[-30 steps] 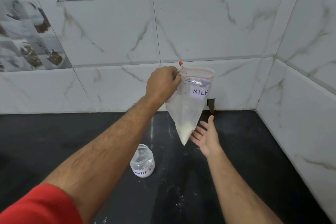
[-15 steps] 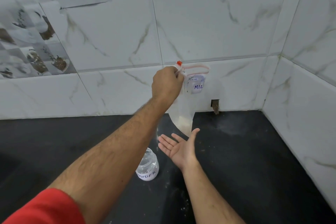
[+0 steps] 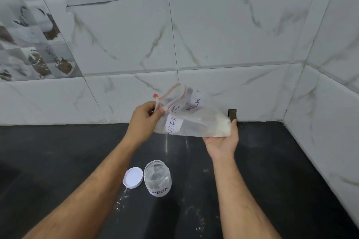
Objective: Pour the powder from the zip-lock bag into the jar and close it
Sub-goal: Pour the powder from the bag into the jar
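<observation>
**Status: bag raised and laid over, pour not yet begun**

1. Left grip. My left hand (image 3: 144,121) pinches the zip-lock bag (image 3: 191,120) at its mouth corner, just below the red slider (image 3: 155,95). Fingers are curled onto the seal strip. The mouth appears to stand partly open, though blur makes this uncertain.

2. Right grip. My right hand (image 3: 223,140) is palm-up under the far end of the bag, with the fingers curled up around the end where the powder (image 3: 221,127) has collected. The bag lies close to horizontal between the two hands, held in the air above the back of the worktop (image 3: 272,161).

3. Receiving vessel. The jar (image 3: 157,178) stands upright on the worktop, nearer to me than the bag and below it. It is open. I judge it nearly empty, with only a trace of white visible inside.

4. Closure. The lid (image 3: 133,177) lies on the worktop just beside the jar, on its left, inner face up.

5. Residue. A few white specks lie scattered on the worktop in front of the jar.

6. Progress. Done: jar opened, bag lifted. Remaining, in my judgement: bring the bag mouth over the jar opening, raise the right end to run the powder down, then fit the lid.
</observation>
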Demonstrator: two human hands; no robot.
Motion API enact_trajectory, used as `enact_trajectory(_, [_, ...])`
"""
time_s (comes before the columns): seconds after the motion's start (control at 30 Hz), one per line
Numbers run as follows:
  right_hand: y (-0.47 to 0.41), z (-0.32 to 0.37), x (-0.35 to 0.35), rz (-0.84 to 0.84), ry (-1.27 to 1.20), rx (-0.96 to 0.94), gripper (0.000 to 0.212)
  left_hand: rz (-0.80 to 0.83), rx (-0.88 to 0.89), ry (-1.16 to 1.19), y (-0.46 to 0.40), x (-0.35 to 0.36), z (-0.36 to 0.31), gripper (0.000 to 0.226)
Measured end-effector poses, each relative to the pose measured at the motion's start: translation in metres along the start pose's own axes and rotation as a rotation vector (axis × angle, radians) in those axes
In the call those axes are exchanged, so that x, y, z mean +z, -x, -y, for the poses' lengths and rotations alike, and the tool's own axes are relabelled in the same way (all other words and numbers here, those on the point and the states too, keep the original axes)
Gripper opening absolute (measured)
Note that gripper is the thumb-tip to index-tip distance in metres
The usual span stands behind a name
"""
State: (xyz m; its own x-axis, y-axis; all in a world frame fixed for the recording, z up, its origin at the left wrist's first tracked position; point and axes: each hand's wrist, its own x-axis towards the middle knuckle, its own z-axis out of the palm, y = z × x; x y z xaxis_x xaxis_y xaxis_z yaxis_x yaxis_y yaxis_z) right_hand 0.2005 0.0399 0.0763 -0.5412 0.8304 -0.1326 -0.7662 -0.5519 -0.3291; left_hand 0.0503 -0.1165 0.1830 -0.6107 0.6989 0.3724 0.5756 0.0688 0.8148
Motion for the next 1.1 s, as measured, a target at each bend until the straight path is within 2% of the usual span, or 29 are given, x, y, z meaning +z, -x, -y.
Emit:
enact_trajectory(0.07, [0.0, 0.002, 0.003, 0.114, -0.003, -0.027, 0.054, 0.0, -0.001, 0.049, 0.009, -0.009, 0.009, 0.021])
enact_trajectory(0.13, [0.006, 0.001, 0.011, 0.196, -0.037, -0.043, 0.063, -0.002, -0.004, 0.124, 0.015, -0.016, 0.016, 0.013])
enact_trajectory(0.2, [0.014, -0.001, 0.021, 0.238, -0.088, -0.033, 0.081, -0.001, -0.004, 0.187, 0.019, -0.021, 0.022, 0.014])
enact_trajectory(0.4, [0.031, -0.01, 0.04, 0.298, -0.096, -0.071, 0.102, 0.008, 0.008, 0.287, 0.019, -0.032, 0.038, 0.02])
enact_trajectory(0.53, [0.038, -0.012, 0.051, 0.338, -0.056, -0.121, 0.092, -0.014, -0.002, 0.338, 0.018, -0.037, 0.043, 0.019])
enact_trajectory(0.73, [0.045, -0.017, 0.053, 0.305, -0.063, -0.136, 0.106, -0.02, 0.015, 0.373, 0.019, -0.042, 0.05, 0.019])
enact_trajectory(0.83, [0.047, -0.02, 0.054, 0.27, -0.07, -0.164, 0.104, -0.054, 0.004, 0.386, 0.021, -0.041, 0.049, 0.026])
enact_trajectory(0.93, [0.051, -0.021, 0.054, 0.233, -0.059, -0.196, 0.105, -0.091, -0.005, 0.388, 0.021, -0.039, 0.05, 0.017])
enact_trajectory(1.1, [0.055, -0.022, 0.049, 0.26, 0.12, -0.185, 0.104, -0.093, -0.042, 0.39, 0.024, -0.038, 0.056, 0.013])
